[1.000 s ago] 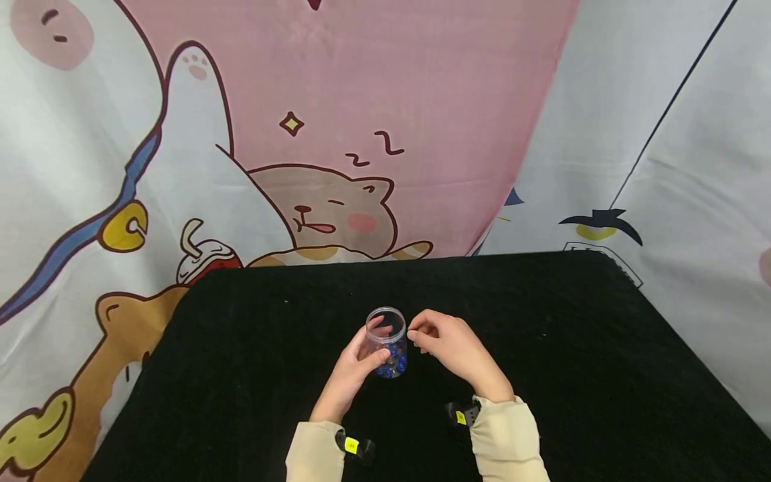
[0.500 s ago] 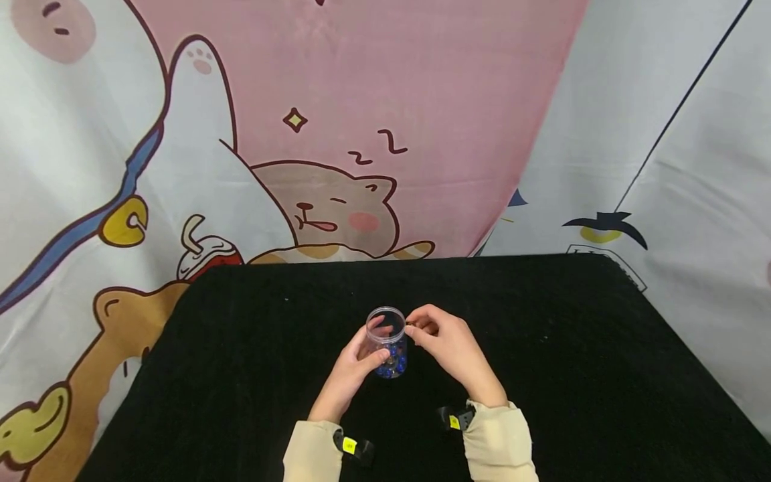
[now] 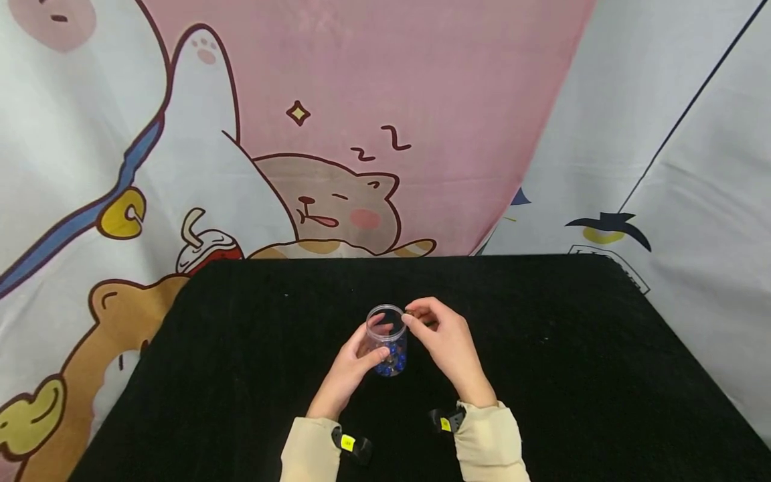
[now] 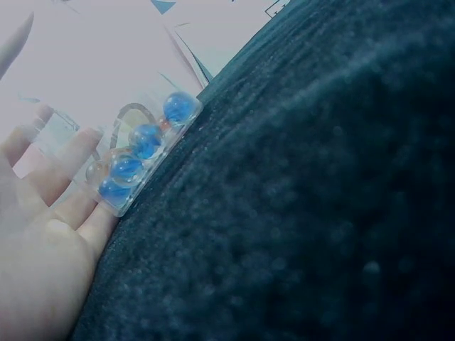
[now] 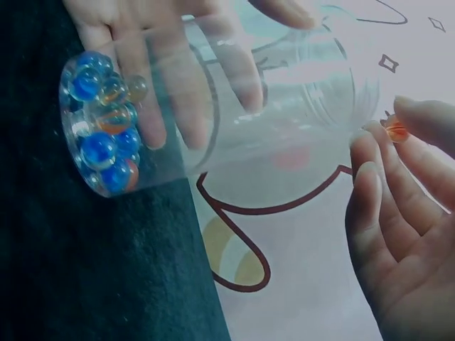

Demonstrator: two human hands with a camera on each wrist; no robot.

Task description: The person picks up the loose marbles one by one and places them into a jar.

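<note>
A clear plastic jar (image 3: 394, 340) stands upright on the black cloth, with no lid on it. Several glass marbles (image 5: 101, 148), mostly blue with some orange and clear ones, lie at its bottom. My left hand (image 3: 346, 375) grips the jar from the left, fingers behind it and thumb in front. My right hand (image 3: 447, 345) is at the right of the jar's rim. Between its thumb and fingertips it pinches an orange-swirled marble (image 5: 397, 130), just outside the jar's mouth.
Black cloth (image 3: 241, 375) covers the table around the jar. Behind it hangs a curtain (image 3: 458, 134) with cartoon animals on pink and white. Each wrist wears a dark strap, and the sleeves are cream.
My right hand has moved up and slightly left to the jar's rim with the marble. The left hand and the jar have kept their place. The head view has tilted slightly.
</note>
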